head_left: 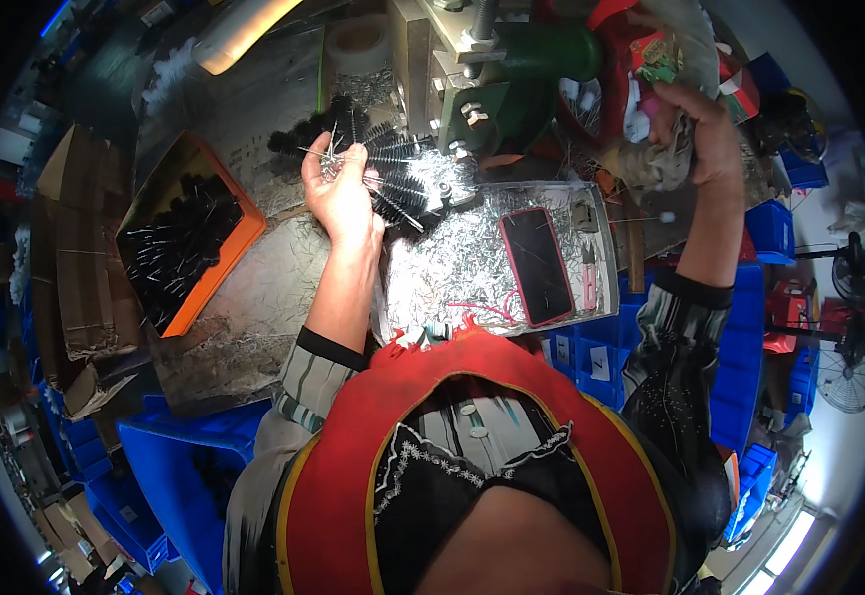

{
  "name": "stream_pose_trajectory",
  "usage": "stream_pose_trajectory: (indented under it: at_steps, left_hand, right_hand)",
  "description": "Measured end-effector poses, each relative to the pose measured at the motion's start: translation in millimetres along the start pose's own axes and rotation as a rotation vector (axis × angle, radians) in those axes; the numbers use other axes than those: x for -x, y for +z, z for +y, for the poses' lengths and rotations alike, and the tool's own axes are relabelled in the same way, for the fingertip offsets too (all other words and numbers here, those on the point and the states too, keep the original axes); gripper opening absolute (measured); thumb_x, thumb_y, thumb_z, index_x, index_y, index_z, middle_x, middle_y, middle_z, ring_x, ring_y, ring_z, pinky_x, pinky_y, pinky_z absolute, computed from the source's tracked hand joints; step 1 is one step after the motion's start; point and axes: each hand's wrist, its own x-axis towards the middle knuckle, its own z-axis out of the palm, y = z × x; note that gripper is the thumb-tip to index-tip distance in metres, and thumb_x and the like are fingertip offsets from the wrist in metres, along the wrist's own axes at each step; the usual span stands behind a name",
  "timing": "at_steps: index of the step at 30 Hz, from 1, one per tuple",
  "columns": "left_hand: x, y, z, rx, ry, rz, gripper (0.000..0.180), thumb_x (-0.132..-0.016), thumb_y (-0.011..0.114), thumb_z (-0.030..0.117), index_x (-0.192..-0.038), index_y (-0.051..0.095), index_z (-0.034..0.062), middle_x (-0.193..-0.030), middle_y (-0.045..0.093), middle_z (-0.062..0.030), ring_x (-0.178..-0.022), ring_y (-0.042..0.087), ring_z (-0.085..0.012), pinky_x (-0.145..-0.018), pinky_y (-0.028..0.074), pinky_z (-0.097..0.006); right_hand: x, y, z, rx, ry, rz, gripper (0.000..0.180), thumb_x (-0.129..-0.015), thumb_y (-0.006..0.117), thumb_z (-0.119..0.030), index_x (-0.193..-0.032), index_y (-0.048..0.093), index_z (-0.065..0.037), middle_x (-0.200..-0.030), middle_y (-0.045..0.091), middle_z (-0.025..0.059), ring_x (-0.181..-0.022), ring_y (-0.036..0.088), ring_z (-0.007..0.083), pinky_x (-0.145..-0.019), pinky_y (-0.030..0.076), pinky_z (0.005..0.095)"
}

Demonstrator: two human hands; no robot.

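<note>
While the left hand (341, 198) pinches a bunch of black brushes (400, 186) by their wire stems, the right hand (712, 139) is up at a pale wrap (656, 167) by the red wheel (613, 74) of the green machine (542, 55). Left fingers: closed, thumb against fingertips, brushes fanned out to the right, next to the machine's bolted block. Right fingers: bent, at the wrap; can't tell how far closed or whether they hold anything.

Step, best guess: brushes being handled at the machine, other hand on or near the wheel. Next move likely calls for sorted stems and left fingertips clear of the block before any turn.

Count: 1 machine, 1 wheel, 1 scrap-strewn tray (606, 238), 1 phone (538, 266) lying in it, 1 orange bin (219, 274) on the tabletop (264, 288). Brushes: several in hand, many more in the bin; overlap too heavy for a number.
</note>
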Motion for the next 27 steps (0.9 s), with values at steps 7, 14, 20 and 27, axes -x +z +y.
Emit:
stream_pose_trajectory:
  at_steps: [7, 14, 20, 27]
  left_hand:
    - [0.6, 3.0, -0.6, -0.024, 0.025, 0.029, 0.04, -0.076, 0.064, -0.003, -0.112, 0.049, 0.0026, -0.08, 0.058, -0.0073, -0.056, 0.055, -0.0098, -0.047, 0.046, -0.02]
    - [3.3, 5.3, 2.1, -0.052, 0.034, -0.023, 0.037, -0.077, 0.061, -0.004, -0.112, 0.048, 0.0024, -0.08, 0.057, -0.0067, -0.059, 0.053, -0.009, -0.05, 0.045, -0.02]
    - [-2.0, -3.9, 12.8, -0.189, -0.151, -0.319, 0.053, -0.071, 0.065, -0.007, -0.117, 0.041, 0.0014, -0.081, 0.059, -0.0116, -0.064, 0.058, -0.0132, -0.052, 0.05, -0.023]
    - [-8.8, -13.2, 6.3, 0.028, -0.18, -0.227, 0.042, -0.075, 0.063, -0.005, -0.112, 0.043, -0.0003, -0.086, 0.058, -0.0132, -0.066, 0.057, -0.0142, -0.057, 0.052, -0.023]
  right_hand:
    - [-23.0, -17.2, 2.6, -0.07, 0.071, -0.214, 0.017, -0.078, 0.058, -0.019, -0.079, 0.064, -0.003, -0.055, 0.055, 0.0065, -0.047, 0.055, 0.0154, -0.046, 0.043, 0.0265]
    - [0.0, 32.6, 128.5, 0.029, -0.723, 0.137, 0.011, -0.076, 0.053, -0.003, -0.068, 0.053, 0.004, -0.053, 0.051, 0.0087, -0.046, 0.051, 0.019, -0.056, 0.047, 0.0335]
    - [8.6, 13.7, 72.6, -0.243, -0.275, 0.063, 0.013, -0.073, 0.055, -0.005, -0.063, 0.055, 0.003, -0.052, 0.051, 0.0108, -0.049, 0.052, 0.0202, -0.056, 0.046, 0.0326]
    - [-6.6, -11.9, 53.3, -0.135, -0.128, -0.038, 0.017, -0.075, 0.055, -0.014, -0.069, 0.06, 0.001, -0.053, 0.053, 0.0097, -0.051, 0.052, 0.019, -0.05, 0.038, 0.0285]
